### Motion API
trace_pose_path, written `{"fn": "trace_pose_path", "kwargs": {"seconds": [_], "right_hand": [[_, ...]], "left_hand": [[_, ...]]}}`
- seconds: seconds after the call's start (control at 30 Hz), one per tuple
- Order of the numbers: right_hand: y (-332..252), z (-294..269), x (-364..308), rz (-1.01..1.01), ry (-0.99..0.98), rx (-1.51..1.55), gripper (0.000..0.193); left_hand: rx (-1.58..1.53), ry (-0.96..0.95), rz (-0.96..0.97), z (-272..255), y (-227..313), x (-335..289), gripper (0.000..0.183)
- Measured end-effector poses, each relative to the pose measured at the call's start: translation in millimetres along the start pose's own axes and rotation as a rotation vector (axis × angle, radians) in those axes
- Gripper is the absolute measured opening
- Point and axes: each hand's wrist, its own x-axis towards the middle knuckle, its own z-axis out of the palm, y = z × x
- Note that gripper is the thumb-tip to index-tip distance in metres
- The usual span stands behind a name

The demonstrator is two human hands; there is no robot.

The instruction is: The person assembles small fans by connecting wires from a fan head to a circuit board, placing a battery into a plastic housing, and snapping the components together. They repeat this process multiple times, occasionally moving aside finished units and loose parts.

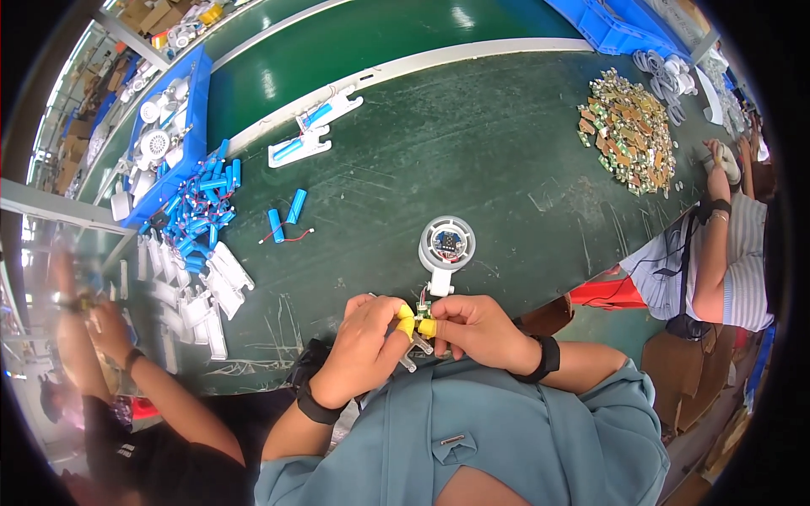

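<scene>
In front of my body, both hands meet with pinched fingers, yellow covers on some fingertips. My left hand (364, 341) and my right hand (474, 329) close on a small green circuit board (423, 310), partly hidden by the fingers. Thin wires run from the board up to the white neck (440, 282) of a small round fan-like device. Its grey-white ring housing (427, 245) lies on the table just beyond my hands, with a dark board and red wires showing inside. Below my fingertips juts a greyish forked piece (411, 363) whose kind I cannot make out.
Blue cylindrical batteries (198, 207) are heaped on the left, near white plastic shells (198, 312) and a blue bin (198, 110) of white parts. White holders with batteries (299, 150) lie farther off. Small circuit boards (629, 131) form a pile at right. Co-workers sit on both sides.
</scene>
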Motion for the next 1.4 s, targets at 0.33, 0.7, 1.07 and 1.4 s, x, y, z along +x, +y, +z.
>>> {"fn": "trace_pose_path", "kwargs": {"seconds": [0.33,0.7,1.07,1.4], "right_hand": [[7,3,-2,-0.047,0.061,-0.039,0.015],[9,7,-1,-0.171,0.119,-0.103,0.011],[19,2,5,-0.438,0.090,-0.399,0.010],[16,-1,3,-0.288,-0.072,-0.191,0.015]], "left_hand": [[-0.060,-0.303,0.011,-22,-6,22,0.020],[0.043,-0.046,0.113,-2,-10,12,0.024],[0.037,0.029,0.178,9,-10,13,0.023],[0.046,-0.157,0.212,-10,-19,23,0.025]]}}
